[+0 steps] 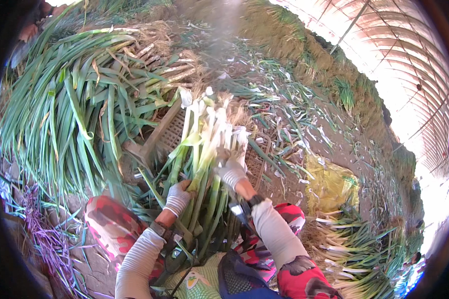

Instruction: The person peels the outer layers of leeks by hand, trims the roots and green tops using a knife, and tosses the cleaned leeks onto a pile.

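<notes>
A bunch of leeks [204, 144] lies in front of me, its white, rooty ends pointing away and its green leaves toward my knees. My left hand [177, 198], in a pale knit glove, is closed round green stalks at the left side of the bunch. Higher up and to the right, my gloved right hand [230, 172] is closed on a leek near the white part; its fingertips are somewhat blurred. Beneath the bunch, a brown slatted plastic crate [169, 130] shows in part.
A large heap of untrimmed leeks [70, 109] spreads at the left. Peeled leeks [349, 254] lie at the lower right, beside a yellow sack [334, 187]. Leaf scraps [284, 109] litter the soil beyond the crate. Purple stalks [50, 239] lie at the lower left.
</notes>
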{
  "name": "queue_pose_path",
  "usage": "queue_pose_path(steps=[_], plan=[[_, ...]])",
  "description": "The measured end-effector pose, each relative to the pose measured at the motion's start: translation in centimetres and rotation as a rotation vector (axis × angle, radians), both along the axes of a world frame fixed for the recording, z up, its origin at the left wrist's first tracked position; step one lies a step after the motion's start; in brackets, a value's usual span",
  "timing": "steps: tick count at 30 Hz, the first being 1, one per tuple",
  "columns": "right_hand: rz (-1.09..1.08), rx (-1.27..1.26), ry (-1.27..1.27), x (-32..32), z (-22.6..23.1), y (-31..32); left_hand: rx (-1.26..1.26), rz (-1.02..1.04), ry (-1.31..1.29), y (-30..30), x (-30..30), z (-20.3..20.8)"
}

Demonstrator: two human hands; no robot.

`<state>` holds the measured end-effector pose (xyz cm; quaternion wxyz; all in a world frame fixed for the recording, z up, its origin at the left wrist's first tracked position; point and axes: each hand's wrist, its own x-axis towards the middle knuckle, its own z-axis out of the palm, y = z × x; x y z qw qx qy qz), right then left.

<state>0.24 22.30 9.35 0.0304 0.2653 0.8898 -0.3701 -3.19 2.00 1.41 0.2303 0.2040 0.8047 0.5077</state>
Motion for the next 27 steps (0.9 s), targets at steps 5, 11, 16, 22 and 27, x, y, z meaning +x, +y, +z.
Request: queue_pose_path(steps=[5, 11, 16, 22, 27], plan=[[0.111, 0.395, -0.137, -3.6, -2.9, 9.0, 0.259, -0.055, -0.212, 3.6, 0.2, 0.4], [0.234, -0.170, -0.063, 3.9, 6.1, -4.8, 0.341, 0.168, -0.217, 0.3, -3.3, -0.4], [0.296, 0.074, -0.090, 13.7, 6.1, -8.1, 0.270, 0.150, -0.008, 2.2, -2.7, 2.4], [0.258, 0.094, -0.113, 15.2, 5.2, -6.9, -0.098, 0.208, 0.394, 3.7, 0.3, 6.2], [0.208, 0.096, 0.014, 14.0, 4.1, -5.5, -0.309, 0.157, 0.399, 4.5, 1.9, 7.7]])
